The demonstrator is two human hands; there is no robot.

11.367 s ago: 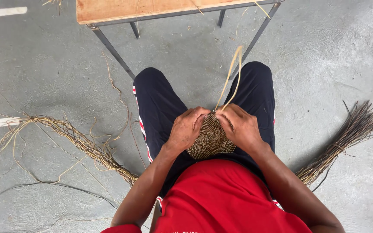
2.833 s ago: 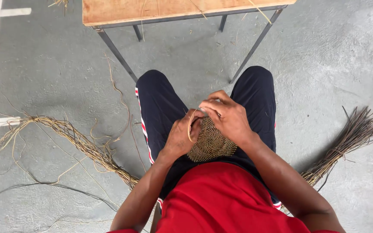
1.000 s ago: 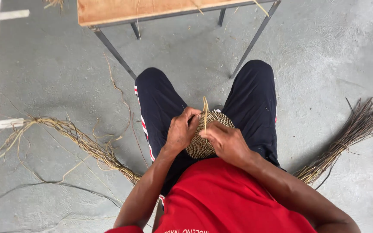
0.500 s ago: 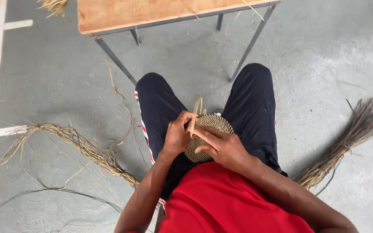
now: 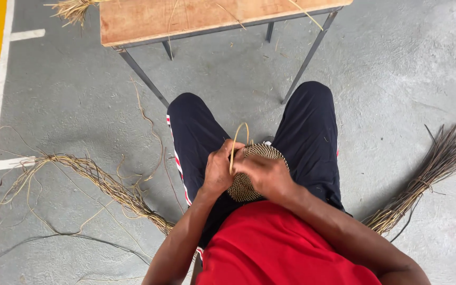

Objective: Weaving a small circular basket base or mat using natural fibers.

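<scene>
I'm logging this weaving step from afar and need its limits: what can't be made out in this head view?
- Woven disc: its middle is covered by the right hand, so the stitch point is hidden.
- Left hand: its fingertips curl out of sight, so its grip on the pale strand is unclear.
- Wooden table: cut off by the top edge.
- Dark stalk bundle: single stalks too fine to count.

One woven disc [image 5: 249, 177] is counted, and one loose strand [image 5: 237, 141] is seen looped above it. Two hands are seen, the left hand [image 5: 218, 170] and the right hand [image 5: 264, 174]. One table [image 5: 196, 16] is counted. Three bundles are counted: pale fibres [image 5: 96, 179], dark twigs [image 5: 428, 169], straw [image 5: 72, 8].
</scene>
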